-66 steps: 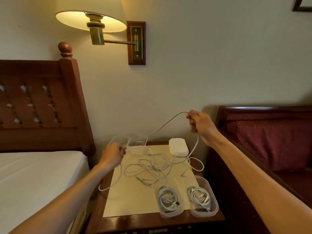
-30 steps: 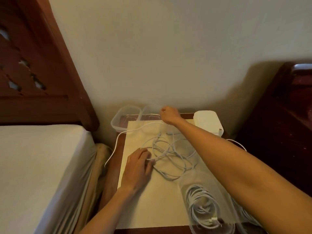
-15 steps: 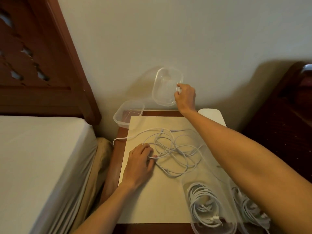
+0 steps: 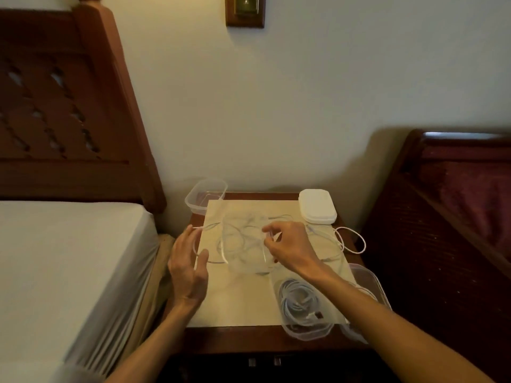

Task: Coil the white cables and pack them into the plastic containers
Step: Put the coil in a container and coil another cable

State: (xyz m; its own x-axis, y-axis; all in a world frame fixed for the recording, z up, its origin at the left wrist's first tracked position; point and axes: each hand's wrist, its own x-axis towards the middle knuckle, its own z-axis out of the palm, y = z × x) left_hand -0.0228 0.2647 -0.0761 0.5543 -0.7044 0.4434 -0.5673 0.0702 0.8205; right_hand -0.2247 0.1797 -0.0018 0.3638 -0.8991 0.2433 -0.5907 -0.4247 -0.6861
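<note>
A tangle of loose white cables (image 4: 235, 241) lies on the cream mat (image 4: 237, 299) on the nightstand. An empty clear plastic container (image 4: 246, 261), blurred, sits over the tangle in the middle of the mat. My right hand (image 4: 290, 247) grips its right rim with curled fingers. My left hand (image 4: 188, 266) hovers at the mat's left edge, fingers straight, next to a cable loop (image 4: 197, 230) and holding nothing. A coiled cable (image 4: 297, 299) fills the front clear container (image 4: 307, 331). Another container (image 4: 369, 277) lies partly hidden behind my right forearm.
A further empty clear container (image 4: 206, 196) stands at the nightstand's back left, and a stack of white lids (image 4: 318, 205) at the back right. One cable loop (image 4: 352, 240) hangs off the right edge. A bed (image 4: 69, 258) is at the left, a dark sofa (image 4: 456, 217) at the right.
My right hand has brought the clear container down from in front of the wall onto the mat's middle. My left hand has lifted off the cables and opened at the mat's left edge.
</note>
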